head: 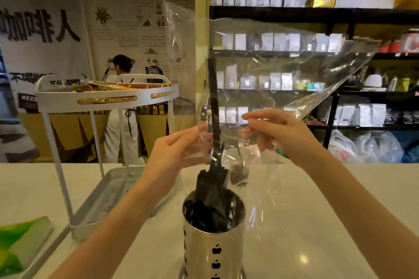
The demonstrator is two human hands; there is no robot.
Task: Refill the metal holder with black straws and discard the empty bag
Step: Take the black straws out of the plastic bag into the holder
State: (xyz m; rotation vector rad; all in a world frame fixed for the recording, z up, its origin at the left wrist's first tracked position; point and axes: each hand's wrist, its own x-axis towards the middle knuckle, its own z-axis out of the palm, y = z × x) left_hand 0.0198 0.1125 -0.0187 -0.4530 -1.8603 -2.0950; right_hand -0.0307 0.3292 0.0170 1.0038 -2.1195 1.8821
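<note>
A shiny metal holder [204, 249] with apple-shaped cut-outs stands on the white counter near the bottom centre. Black straws [212, 201] fill it, leaning together. One black straw [213, 97] stands nearly upright inside a clear plastic bag [283, 70] held above the holder, mouth downward. My left hand [174, 154] pinches the bag's lower left edge. My right hand [276, 129] grips the bag's lower right side. The bag's upper part spreads up and to the right.
A white two-tier rack [106, 97] with a metal tray base [113, 190] stands on the counter to the left. A green booklet [20, 242] lies at the lower left. A person in white stands behind the counter. Shelves of bags fill the right background.
</note>
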